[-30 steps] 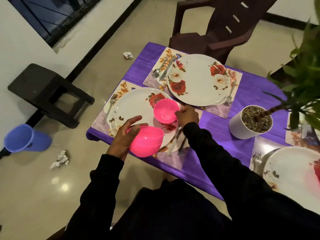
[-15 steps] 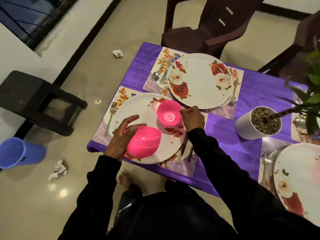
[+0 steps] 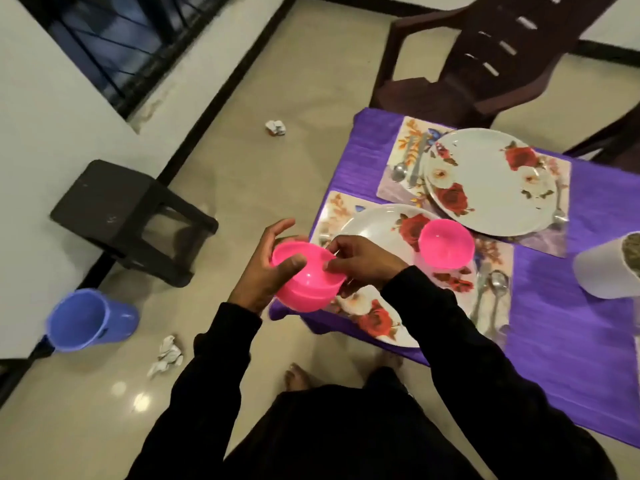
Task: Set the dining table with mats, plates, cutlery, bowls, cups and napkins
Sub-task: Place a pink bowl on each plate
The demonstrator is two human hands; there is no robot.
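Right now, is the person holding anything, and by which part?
Yes: the stacked pink bowls. The left hand grips their outer side, thumb over the rim; the right hand pinches the top rim.

The bowls in the person's hands are bright pink, and so is the bowl on the near plate. Both plates are white with red roses (the far plate also has pale blooms). The table is covered in purple. The mats show orange leaves. The cup on the floor is blue, the stool black.
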